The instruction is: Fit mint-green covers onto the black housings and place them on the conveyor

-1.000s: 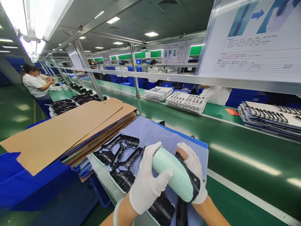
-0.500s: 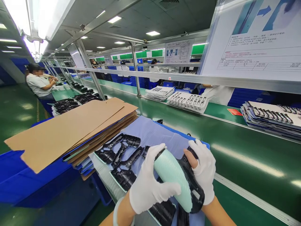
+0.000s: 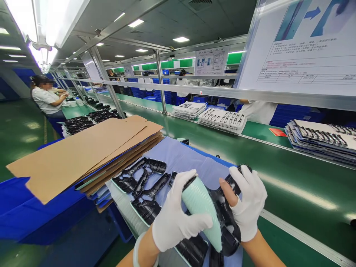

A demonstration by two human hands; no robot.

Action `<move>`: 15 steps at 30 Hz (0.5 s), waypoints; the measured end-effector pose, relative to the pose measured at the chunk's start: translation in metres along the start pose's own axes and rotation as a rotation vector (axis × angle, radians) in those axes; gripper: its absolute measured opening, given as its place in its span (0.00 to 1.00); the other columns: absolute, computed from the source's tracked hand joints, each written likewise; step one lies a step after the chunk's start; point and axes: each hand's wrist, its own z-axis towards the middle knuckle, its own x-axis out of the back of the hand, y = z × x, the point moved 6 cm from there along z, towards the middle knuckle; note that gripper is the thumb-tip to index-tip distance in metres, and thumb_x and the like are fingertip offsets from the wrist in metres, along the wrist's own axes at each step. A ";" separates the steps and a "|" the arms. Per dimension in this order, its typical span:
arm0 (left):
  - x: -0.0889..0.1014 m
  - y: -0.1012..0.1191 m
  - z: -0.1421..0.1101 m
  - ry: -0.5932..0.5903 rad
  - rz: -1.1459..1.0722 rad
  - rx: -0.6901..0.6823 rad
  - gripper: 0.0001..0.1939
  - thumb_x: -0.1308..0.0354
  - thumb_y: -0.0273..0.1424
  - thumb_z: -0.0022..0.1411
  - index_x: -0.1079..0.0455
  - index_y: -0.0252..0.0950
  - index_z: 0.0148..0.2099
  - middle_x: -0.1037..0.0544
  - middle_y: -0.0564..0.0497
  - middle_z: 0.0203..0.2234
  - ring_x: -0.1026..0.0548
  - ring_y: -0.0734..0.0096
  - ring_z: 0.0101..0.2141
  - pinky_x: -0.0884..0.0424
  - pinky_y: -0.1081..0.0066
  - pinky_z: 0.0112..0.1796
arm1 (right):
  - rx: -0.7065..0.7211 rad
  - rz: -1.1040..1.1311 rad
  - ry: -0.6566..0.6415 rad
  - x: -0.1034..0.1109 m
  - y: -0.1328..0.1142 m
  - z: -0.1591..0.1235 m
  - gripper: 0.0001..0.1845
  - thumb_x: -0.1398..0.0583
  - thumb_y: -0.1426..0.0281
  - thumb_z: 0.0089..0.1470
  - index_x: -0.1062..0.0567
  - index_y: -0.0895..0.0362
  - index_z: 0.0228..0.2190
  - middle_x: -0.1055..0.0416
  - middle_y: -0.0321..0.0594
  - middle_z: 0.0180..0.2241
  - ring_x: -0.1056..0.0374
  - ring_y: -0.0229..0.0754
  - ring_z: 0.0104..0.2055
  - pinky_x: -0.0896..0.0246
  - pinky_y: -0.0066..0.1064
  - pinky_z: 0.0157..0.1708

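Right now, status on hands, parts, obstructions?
Left hand on ribbed mint-green shell, right hand on black part alongside. Both held over blue sheet. Black shells lie close below.

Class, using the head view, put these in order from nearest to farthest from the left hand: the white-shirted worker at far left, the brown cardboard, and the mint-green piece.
1. Mint-green piece: nearest, in the grip of the left hand.
2. Brown cardboard: to the hand's left, on top of a stack.
3. White-shirted worker: farthest, at far left, beyond the cardboard.
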 end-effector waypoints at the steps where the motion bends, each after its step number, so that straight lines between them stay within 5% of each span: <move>1: 0.000 0.000 0.000 -0.003 -0.005 0.009 0.46 0.32 0.56 0.47 0.45 0.54 0.64 0.35 0.51 0.57 0.33 0.53 0.56 0.39 0.56 0.57 | 0.009 -0.017 0.032 0.005 -0.003 0.004 0.06 0.39 0.66 0.58 0.30 0.53 0.38 0.28 0.45 0.34 0.31 0.51 0.39 0.35 0.43 0.38; 4: 0.001 -0.001 0.002 -0.024 -0.022 0.056 0.51 0.28 0.55 0.41 0.45 0.52 0.64 0.36 0.50 0.58 0.34 0.51 0.57 0.40 0.56 0.58 | 0.136 -0.085 0.120 0.017 -0.014 0.012 0.10 0.36 0.69 0.55 0.31 0.51 0.38 0.30 0.43 0.33 0.32 0.48 0.37 0.38 0.38 0.33; 7: 0.003 0.001 0.003 -0.054 -0.011 0.118 0.53 0.23 0.47 0.37 0.44 0.50 0.63 0.37 0.49 0.59 0.35 0.50 0.58 0.40 0.55 0.59 | 0.433 -0.157 0.167 0.021 -0.025 0.013 0.20 0.34 0.79 0.46 0.29 0.47 0.38 0.28 0.40 0.36 0.32 0.50 0.42 0.38 0.43 0.40; 10: 0.005 0.005 0.004 -0.074 0.000 0.175 0.53 0.22 0.39 0.34 0.43 0.46 0.62 0.36 0.47 0.58 0.34 0.49 0.57 0.40 0.54 0.59 | 0.613 -0.115 0.295 0.025 -0.023 0.007 0.15 0.36 0.73 0.50 0.24 0.40 0.38 0.27 0.36 0.33 0.32 0.48 0.42 0.38 0.49 0.46; 13: 0.005 0.007 0.006 -0.070 -0.033 0.191 0.49 0.23 0.37 0.37 0.40 0.44 0.61 0.35 0.47 0.56 0.32 0.50 0.55 0.39 0.54 0.58 | 0.568 0.031 0.413 0.033 -0.012 -0.005 0.12 0.38 0.62 0.56 0.22 0.31 0.41 0.29 0.34 0.25 0.30 0.49 0.42 0.33 0.47 0.47; 15: 0.005 0.008 0.007 -0.060 -0.055 0.159 0.45 0.24 0.37 0.40 0.38 0.43 0.60 0.33 0.47 0.55 0.31 0.51 0.54 0.38 0.55 0.57 | 0.360 0.226 0.206 0.029 0.000 -0.014 0.16 0.35 0.63 0.53 0.22 0.28 0.41 0.28 0.33 0.22 0.29 0.51 0.43 0.30 0.44 0.44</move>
